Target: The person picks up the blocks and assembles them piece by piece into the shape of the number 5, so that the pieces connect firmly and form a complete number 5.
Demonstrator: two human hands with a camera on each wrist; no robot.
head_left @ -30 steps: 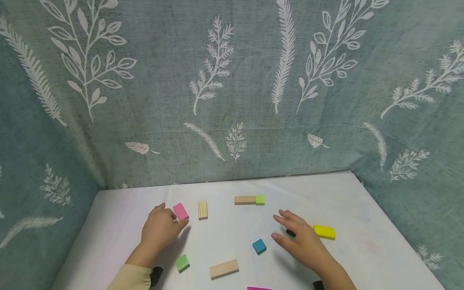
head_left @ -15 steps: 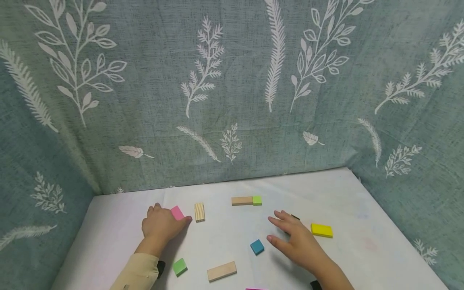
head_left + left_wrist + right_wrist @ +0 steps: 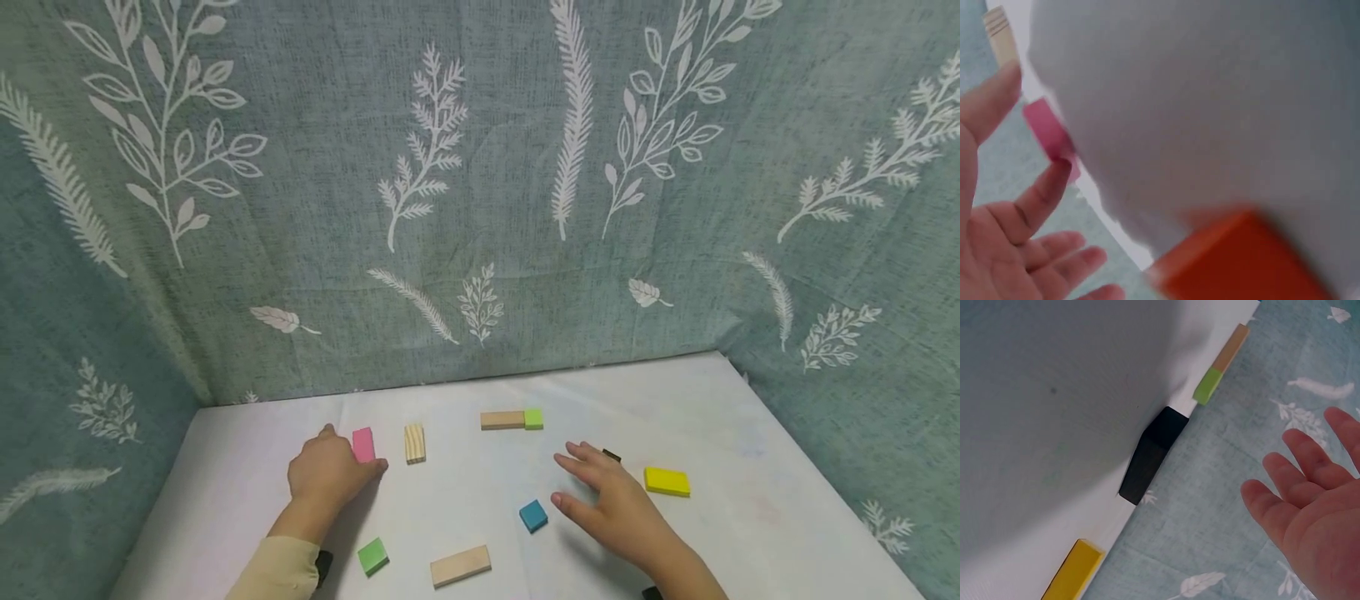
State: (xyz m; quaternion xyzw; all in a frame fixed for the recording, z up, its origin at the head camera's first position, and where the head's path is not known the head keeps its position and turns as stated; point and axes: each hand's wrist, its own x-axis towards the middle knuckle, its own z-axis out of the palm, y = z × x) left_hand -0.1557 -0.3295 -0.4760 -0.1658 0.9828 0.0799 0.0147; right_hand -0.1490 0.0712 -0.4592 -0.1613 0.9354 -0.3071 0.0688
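At the table's left, my left hand (image 3: pixel 324 471) is over the near side of a pink block (image 3: pixel 363 446). In the left wrist view its index fingertip touches one end of the pink block (image 3: pixel 1046 128); the thumb stands apart from it, fingers spread. My right hand (image 3: pixel 611 504) hovers with loosely spread fingers, holding nothing. It partly covers a black block (image 3: pixel 612 456), which shows whole in the right wrist view as a long black block (image 3: pixel 1154 456). A blue block (image 3: pixel 533 517) lies left of this hand, a yellow block (image 3: pixel 667 482) to its right.
A striped wooden block (image 3: pixel 415 443) lies right of the pink one. Farther back, a plain wooden block (image 3: pixel 502 420) abuts a lime block (image 3: pixel 533 419). Nearer are a green block (image 3: pixel 372 556) and a wooden block (image 3: pixel 461 567). An orange-red block (image 3: pixel 1241 262) shows in the left wrist view.
My left hand has come down to the pink block, which has turned to point more straight away from me. The right hand has barely moved. The head view has shifted slightly.
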